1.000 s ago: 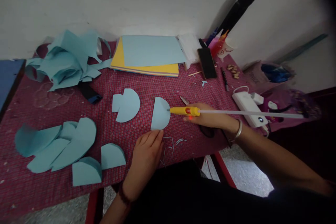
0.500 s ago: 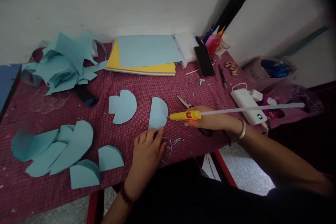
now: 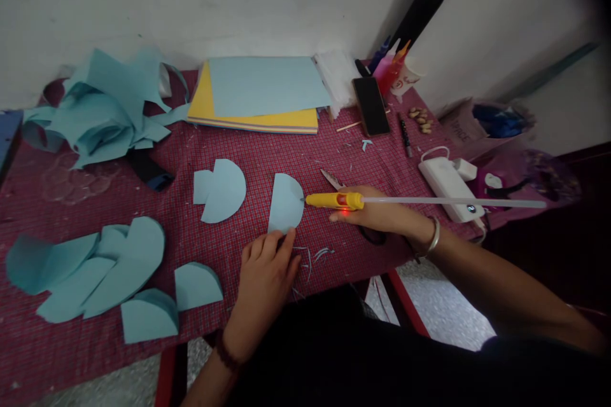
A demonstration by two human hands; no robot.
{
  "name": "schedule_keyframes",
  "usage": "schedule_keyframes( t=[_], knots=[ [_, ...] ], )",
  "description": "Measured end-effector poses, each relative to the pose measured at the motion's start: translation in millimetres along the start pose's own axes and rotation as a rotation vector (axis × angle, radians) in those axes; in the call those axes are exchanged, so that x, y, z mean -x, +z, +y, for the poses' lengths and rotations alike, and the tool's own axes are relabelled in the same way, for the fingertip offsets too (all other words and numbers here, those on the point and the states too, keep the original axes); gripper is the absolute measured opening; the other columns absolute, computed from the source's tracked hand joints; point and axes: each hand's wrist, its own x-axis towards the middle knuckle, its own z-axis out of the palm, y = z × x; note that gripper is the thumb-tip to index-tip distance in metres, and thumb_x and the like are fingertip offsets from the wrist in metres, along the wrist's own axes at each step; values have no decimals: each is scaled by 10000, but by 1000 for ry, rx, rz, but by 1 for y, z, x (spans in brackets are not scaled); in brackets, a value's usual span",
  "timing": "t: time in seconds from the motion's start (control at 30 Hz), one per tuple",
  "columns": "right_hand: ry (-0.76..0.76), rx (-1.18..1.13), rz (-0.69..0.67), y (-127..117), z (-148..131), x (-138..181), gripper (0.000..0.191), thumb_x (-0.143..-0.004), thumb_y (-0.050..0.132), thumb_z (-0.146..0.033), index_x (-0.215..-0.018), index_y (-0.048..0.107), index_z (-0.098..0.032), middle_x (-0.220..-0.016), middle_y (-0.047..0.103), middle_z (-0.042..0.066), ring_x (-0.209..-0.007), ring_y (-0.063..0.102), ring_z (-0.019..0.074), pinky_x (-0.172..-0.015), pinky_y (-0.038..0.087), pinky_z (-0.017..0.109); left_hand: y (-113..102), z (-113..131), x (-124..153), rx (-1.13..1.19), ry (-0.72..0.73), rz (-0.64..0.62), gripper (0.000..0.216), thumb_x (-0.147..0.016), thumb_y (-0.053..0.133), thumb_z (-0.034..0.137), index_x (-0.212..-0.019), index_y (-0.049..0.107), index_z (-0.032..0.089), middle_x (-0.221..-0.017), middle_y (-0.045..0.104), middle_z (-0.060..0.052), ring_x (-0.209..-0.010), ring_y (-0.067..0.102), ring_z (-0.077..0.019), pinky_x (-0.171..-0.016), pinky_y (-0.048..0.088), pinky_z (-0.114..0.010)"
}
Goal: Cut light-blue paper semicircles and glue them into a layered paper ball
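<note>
A folded light-blue paper half-circle [image 3: 285, 202] lies on the red checked cloth. My left hand [image 3: 266, 275] rests with its fingers flat, the fingertips on the paper's lower edge. In my right hand [image 3: 384, 211] is a yellow hot glue gun [image 3: 324, 201] with a red light glowing. Its nozzle meets the curved right edge of the half-circle. A long clear glue stick [image 3: 453, 201] sticks out of its back end. Scissors [image 3: 330, 178] lie partly hidden under my right hand. To the left is a cut blue paper piece [image 3: 226, 191] with a tab.
Blue paper cut-outs [image 3: 128, 267] lie at the left, with crumpled scraps [image 3: 105, 108] behind them. A paper stack [image 3: 267, 86], a phone [image 3: 371, 107] and glue bottles [image 3: 392, 70] stand along the back. A white power bank [image 3: 449, 187] sits at the right edge.
The camera view has shifted slightly, so the table things appear a little further left and up. Both hands keep nearly the same place, the nozzle still at the paper's edge.
</note>
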Motion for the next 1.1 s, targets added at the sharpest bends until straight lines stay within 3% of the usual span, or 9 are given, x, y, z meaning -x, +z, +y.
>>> schedule_keyframes(
  t=[0.23,0.43,0.67,0.8,0.97,1.1],
  knots=[
    [25,52,46,2,1,2,225,-777,705,-466,-766,653,-247,-725,653,7,-610,561,166,-589,422,312,0,1,-1,3,2,-1,401,-939,519,297,-1325,547,196,-1151,619,-104,-1009,531,-272,-851,418,-436],
    [-15,-40,60,5,8,0,226,-791,698,-444,-888,658,-244,-824,684,11,-677,601,168,-628,466,300,1,1,0,-2,0,-6,399,-940,519,308,-1323,549,202,-1158,622,-108,-1008,529,-270,-850,421,-434],
    [1,38,80,7,11,-6,217,-813,670,-459,-781,650,-245,-727,659,4,-605,566,164,-574,437,307,1,0,0,8,0,7,394,-940,514,294,-1319,553,193,-1157,621,-104,-1014,532,-273,-845,422,-428],
    [11,41,56,3,10,-5,222,-790,687,-468,-811,659,-249,-751,657,20,-635,579,179,-603,451,320,1,0,0,6,3,10,391,-938,515,293,-1313,557,193,-1152,621,-104,-1009,532,-273,-844,421,-430],
    [-31,0,-70,-1,13,2,212,-786,692,-462,-871,669,-269,-779,673,7,-651,599,183,-618,469,319,2,0,0,5,6,15,392,-936,521,300,-1310,559,187,-1147,622,-106,-1004,529,-273,-837,423,-429],
    [-16,-2,15,0,14,-11,242,-791,684,-443,-907,683,-231,-852,699,37,-719,631,205,-675,499,336,2,-1,1,-1,4,14,392,-939,517,301,-1312,557,188,-1149,623,-107,-1003,528,-274,-836,417,-427]
  ],
)
